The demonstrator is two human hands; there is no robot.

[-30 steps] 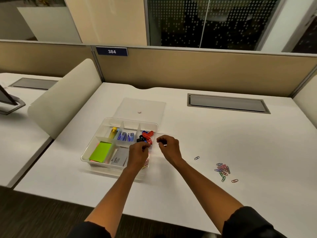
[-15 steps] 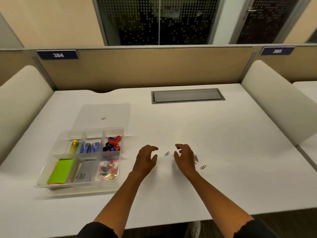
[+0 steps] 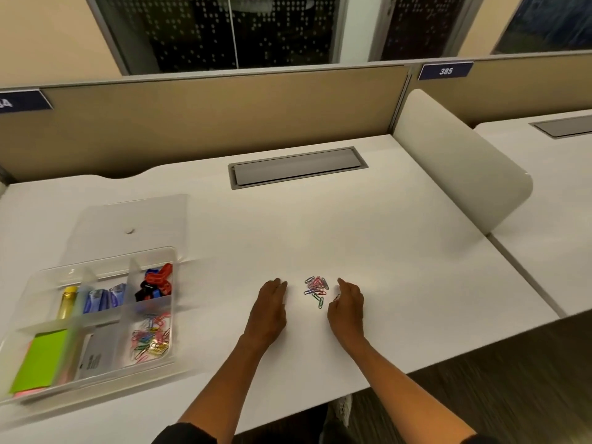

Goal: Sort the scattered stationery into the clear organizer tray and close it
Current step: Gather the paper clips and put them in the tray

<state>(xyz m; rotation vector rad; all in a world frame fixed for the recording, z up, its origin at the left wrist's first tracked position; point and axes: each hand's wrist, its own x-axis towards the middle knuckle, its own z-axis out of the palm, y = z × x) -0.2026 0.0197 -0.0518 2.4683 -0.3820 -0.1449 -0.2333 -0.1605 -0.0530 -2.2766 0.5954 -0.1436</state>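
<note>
The task looks mostly done, judging by how things lie. At far left the clear organizer tray [image 3: 96,318] sits on the white counter [image 3: 400,267], with most compartments filled: a green sticky-note pad [image 3: 40,360] front left, a yellow tube [image 3: 66,301] and blue items behind it, red and black clips [image 3: 157,283] at back right, and coloured paper clips [image 3: 150,338] in the front right compartment. The tray's left part is blurred, so the grey card-like thing in the middle compartment can't be identified. The clear lid [image 3: 128,225] lies flat on the counter just behind the tray, so closing is not yet done.

Further right, the left hand [image 3: 269,310] rests on the counter with fingers straight and relaxed, holding nothing. Between both hands lies a small loose pile of paper clips [image 3: 315,290], approx. in the counter's middle and well apart from the tray. This pile is what is left to sort. The right hand [image 3: 347,307] is just beside the pile with fingers loosely curled; something small shows at its thumb side, maybe a clip, but it is too tiny to tell if it is pinched.

Both forearms are cut off at the bottom edge.
</note>
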